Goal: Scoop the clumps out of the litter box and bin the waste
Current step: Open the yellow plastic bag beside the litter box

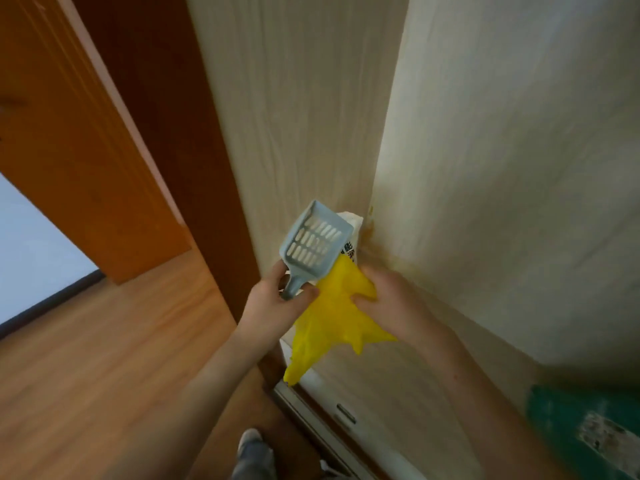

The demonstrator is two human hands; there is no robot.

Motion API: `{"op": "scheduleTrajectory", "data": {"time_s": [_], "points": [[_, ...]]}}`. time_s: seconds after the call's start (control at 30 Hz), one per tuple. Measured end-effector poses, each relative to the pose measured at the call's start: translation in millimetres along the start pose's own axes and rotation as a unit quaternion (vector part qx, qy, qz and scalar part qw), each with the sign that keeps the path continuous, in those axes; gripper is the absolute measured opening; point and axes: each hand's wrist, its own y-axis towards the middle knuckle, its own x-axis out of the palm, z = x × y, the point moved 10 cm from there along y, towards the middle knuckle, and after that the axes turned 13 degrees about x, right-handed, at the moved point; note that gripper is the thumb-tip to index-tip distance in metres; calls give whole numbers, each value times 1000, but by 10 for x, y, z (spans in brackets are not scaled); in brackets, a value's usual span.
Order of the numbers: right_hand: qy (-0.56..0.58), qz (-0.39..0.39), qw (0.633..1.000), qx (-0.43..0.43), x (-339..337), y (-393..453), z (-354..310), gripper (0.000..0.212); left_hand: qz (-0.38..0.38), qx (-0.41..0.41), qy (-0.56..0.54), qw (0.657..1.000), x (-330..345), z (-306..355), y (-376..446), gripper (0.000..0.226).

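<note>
Tools in hand, no scooping yet.
Mid-frame: left hand grips empty grey scoop by its handle; right hand pinches yellow bag. Litter box possibly lower right, unclear; scooping and binning left.

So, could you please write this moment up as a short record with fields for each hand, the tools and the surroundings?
left hand: grips the handle of the grey slotted scoop
right hand: holds the yellow bag
scoop contents: nothing visible
behind the scoop: white printed package in the wall corner
litter box: not clearly in view
floor: wood
</note>
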Motion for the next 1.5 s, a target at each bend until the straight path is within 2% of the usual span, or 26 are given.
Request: {"op": "scheduleTrajectory", "data": {"time_s": [0.13, 0.23, 0.37, 0.7, 0.83, 1.1, 1.2, 1.3, 1.37, 1.5], "points": [[-101, 3, 989, -107, 285, -82, -530, 30, 57, 65, 38, 995, -644, 126, -360, 28], [-109, -24, 980, -165, 544, -164, -952, 28, 105, 54, 20, 993, -1097, 74, -672, 40], [-100, -72, 963, -240, 1008, -296, -1523, 26, 185, 50, 31, 981, -1705, -34, -1061, 33], [-69, -196, 922, -325, 2402, -586, -3089, 42, 397, -64, 22, 915, -3226, -702, -2148, 32], [-92, -206, 919, -324, 2939, -571, -3708, 38, 437, -98, 7, 894, -3799, -1042, -2524, 35], [-117, -205, 905, -354, 3817, -586, -4689, 38, 492, -98, 40, 864, -4817, -1437, -3071, 17], [-130, -222, 896, -361, 4065, -556, -4902, 35, 517, -100, 68, 847, -5023, -1541, -3215, 27], [-165, -220, 879, -389, 4289, -514, -5085, 28, 541, -125, 100, 826, -5187, -1728, -3335, 34], [-186, -212, 864, -417, 4436, -460, -5201, 21, 536, -157, 161, 814, -5265, -1860, -3382, 36], [-238, -222, 824, -464, 4904, -270, -5415, 23, 530, -225, 224, 786, -5350, -2139, -3425, 39]]}}
